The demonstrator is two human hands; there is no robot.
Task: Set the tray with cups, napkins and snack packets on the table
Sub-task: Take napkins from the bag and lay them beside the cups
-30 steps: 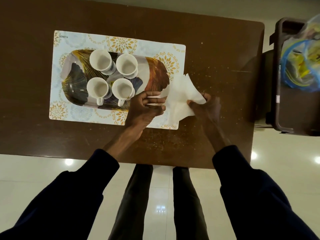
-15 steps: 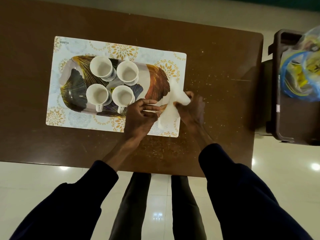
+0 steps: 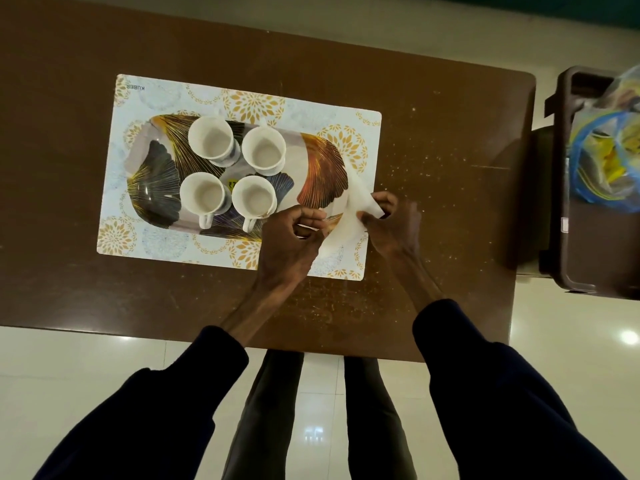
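A dark brown wooden table (image 3: 433, 140) carries a white gold-flowered placemat (image 3: 166, 98) and an oval leaf-patterned tray (image 3: 322, 168) with four white ceramic cups (image 3: 211, 138), just left of both hands. The left hand (image 3: 291, 237) and right hand (image 3: 394, 223) each pinch a folded white paper napkin (image 3: 349, 216) between them.

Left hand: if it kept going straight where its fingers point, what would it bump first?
Probably the white napkin: the left hand points toward it and already seems to touch its edge. Beyond is the right hand.
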